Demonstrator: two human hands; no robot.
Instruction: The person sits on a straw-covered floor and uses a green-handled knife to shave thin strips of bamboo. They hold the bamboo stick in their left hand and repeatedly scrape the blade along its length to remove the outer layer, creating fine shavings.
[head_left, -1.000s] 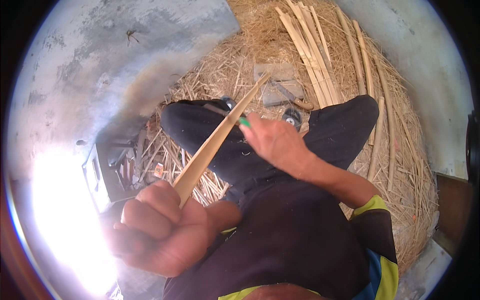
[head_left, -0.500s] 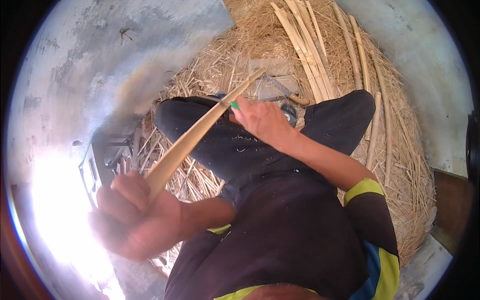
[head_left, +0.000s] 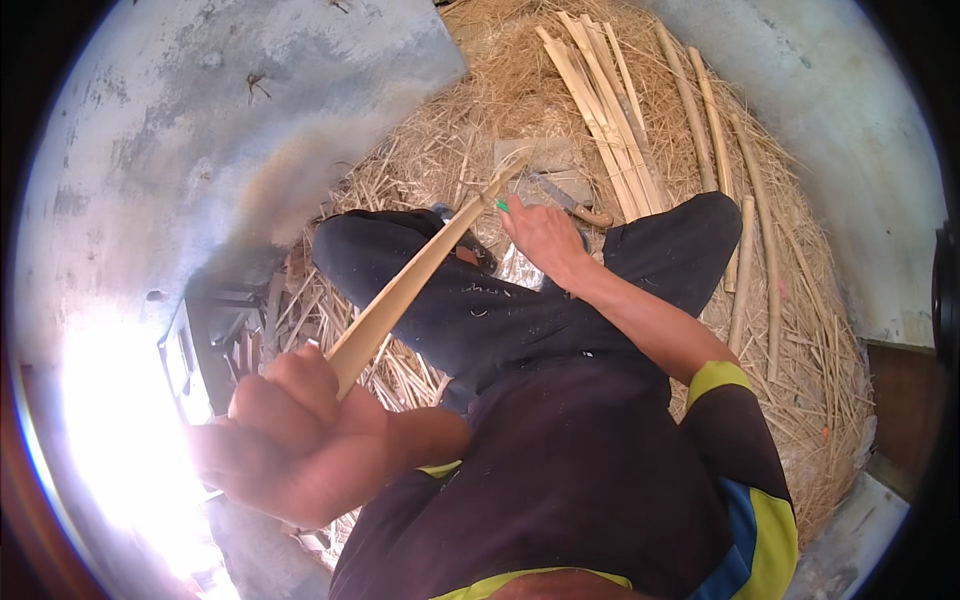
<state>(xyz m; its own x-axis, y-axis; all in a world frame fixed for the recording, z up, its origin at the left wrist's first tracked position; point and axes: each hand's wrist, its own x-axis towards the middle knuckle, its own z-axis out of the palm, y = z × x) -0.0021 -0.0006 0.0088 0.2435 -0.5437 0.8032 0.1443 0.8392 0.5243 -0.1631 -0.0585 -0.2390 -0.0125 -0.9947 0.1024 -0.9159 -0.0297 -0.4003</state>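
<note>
A long pale split bamboo strip (head_left: 405,285) slants from lower left to the far middle, above my crossed legs. My left hand (head_left: 305,430) is closed around its near end, slightly blurred. Near its far end, my right hand (head_left: 543,238) grips a knife with a green handle (head_left: 502,205); most of the handle is inside my fingers. The thin blade meets the strip, though little of it shows. Just past the blade, thin shavings (head_left: 515,165) curl at the strip's tip.
A blade with a wooden handle (head_left: 592,214) lies by a grey block (head_left: 545,155) ahead of me. Several split strips (head_left: 610,120) lie on the straw-like shavings to the far right, with round poles (head_left: 765,230) beyond. Pale walls (head_left: 200,130) stand on both sides.
My right hand and the knife have slid away from me toward the strip's far tip, where shavings now curl. My left hand has shifted slightly to the right with the strip.
</note>
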